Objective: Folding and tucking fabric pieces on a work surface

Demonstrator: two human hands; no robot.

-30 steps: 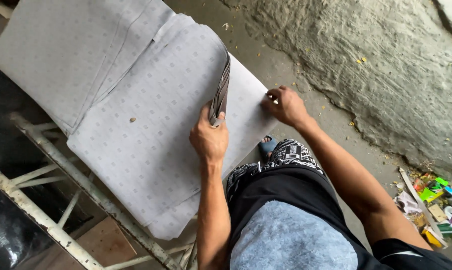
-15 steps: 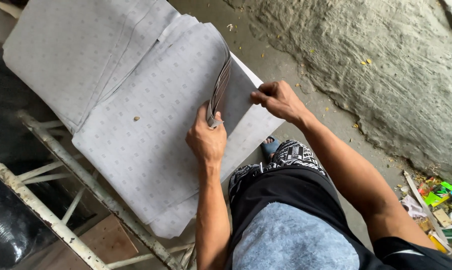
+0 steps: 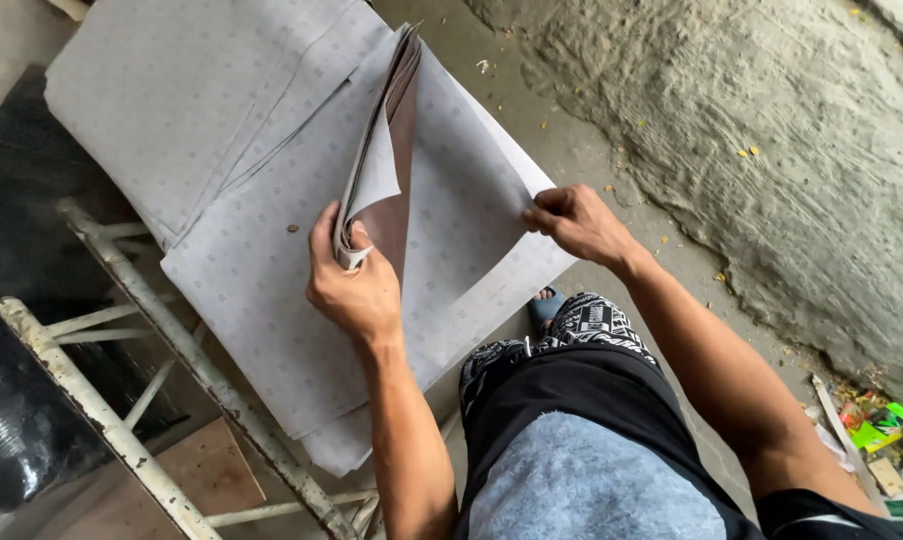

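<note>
Sheets [image 3: 271, 270]: thin matt paper, pale grey, faint printed dots; undersides of lifted bundle [image 3: 391, 170] plain brown. Rack [image 3: 121, 290]: metal tube, white paint chipped, rusty. Floor [image 3: 771, 180]: rough, gritty concrete. Board [image 3: 211, 480]: bare matt wood.

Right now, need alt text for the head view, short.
Seen from above, a person's left hand grips a lifted bunch of large pale dotted paper sheets while the right hand pinches the edge of the sheet below. The sheet stack lies on a worn white metal frame over a concrete floor.
</note>
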